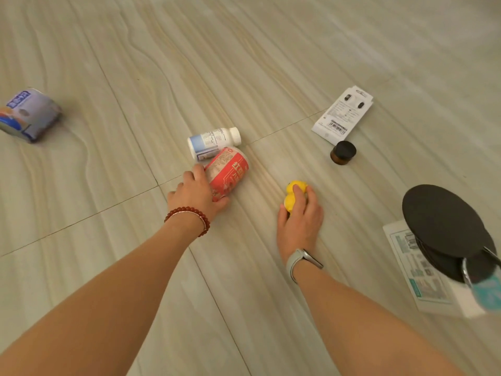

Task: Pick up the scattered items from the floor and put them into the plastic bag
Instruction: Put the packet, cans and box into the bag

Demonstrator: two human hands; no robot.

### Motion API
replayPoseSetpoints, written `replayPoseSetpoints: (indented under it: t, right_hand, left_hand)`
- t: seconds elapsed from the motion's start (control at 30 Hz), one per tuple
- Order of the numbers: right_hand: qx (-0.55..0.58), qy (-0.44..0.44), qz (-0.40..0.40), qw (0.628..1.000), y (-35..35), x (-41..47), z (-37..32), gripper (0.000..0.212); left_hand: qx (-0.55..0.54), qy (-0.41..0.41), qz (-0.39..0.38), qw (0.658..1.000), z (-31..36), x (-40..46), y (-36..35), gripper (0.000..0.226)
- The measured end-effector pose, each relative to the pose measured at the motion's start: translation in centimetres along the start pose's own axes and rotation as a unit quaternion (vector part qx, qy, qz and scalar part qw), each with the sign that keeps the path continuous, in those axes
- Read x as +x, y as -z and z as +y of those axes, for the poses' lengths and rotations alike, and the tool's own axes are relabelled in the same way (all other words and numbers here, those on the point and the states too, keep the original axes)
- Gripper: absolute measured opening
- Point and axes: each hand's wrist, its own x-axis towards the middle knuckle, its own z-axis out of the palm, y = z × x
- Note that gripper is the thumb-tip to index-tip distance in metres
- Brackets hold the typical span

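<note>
On the tiled floor, my left hand (198,195) grips a red can (230,172) lying on its side. A white pill bottle (214,142) lies just behind the can, touching it. My right hand (299,215) curls over a small yellow toy (292,192) on the floor, fingers wrapped on top of it. A small dark jar (343,152) stands further right, with a white flat box (343,115) behind it. No plastic bag is visible.
A blue and white pack (29,115) lies at the far left. At the right edge sits a round black disc (444,226) over a white printed box (423,275), with a teal item (488,291) beside it. Bare floor lies between the arms.
</note>
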Motion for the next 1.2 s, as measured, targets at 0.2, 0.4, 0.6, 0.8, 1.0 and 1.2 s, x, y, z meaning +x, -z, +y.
replayPoseSetpoints:
  t: [0.2,0.4,0.6,0.8,1.0,1.2]
  right_hand:
    - [-0.031,0.008,-0.021,0.999,-0.2,0.0,0.4,0.062]
    - [0.005,0.004,-0.108,0.994,1.9,-0.2,-0.6,0.05]
    - [0.134,0.043,-0.178,0.974,4.5,-5.6,-7.2,0.047]
    - [0.239,0.164,-0.305,0.907,7.3,-12.1,-19.0,0.043]
    - [0.315,0.267,-0.348,0.842,10.6,-19.9,-29.1,0.036]
    - [0.277,0.385,-0.467,0.746,12.7,-27.6,-34.8,0.037]
  left_hand:
    - [-0.126,0.001,-0.019,0.992,-3.2,-6.3,0.1,0.068]
    - [-0.049,-0.006,-0.006,0.999,-9.4,-13.9,2.8,0.07]
    - [-0.009,0.016,0.047,0.999,-14.5,-19.7,7.7,0.069]
    - [0.026,0.004,0.105,0.994,-19.6,-26.2,14.5,0.073]
    - [0.025,0.087,0.154,0.984,-27.3,-34.8,19.3,0.085]
    - [0.018,0.18,0.129,0.975,-34.5,-43.2,19.8,0.075]
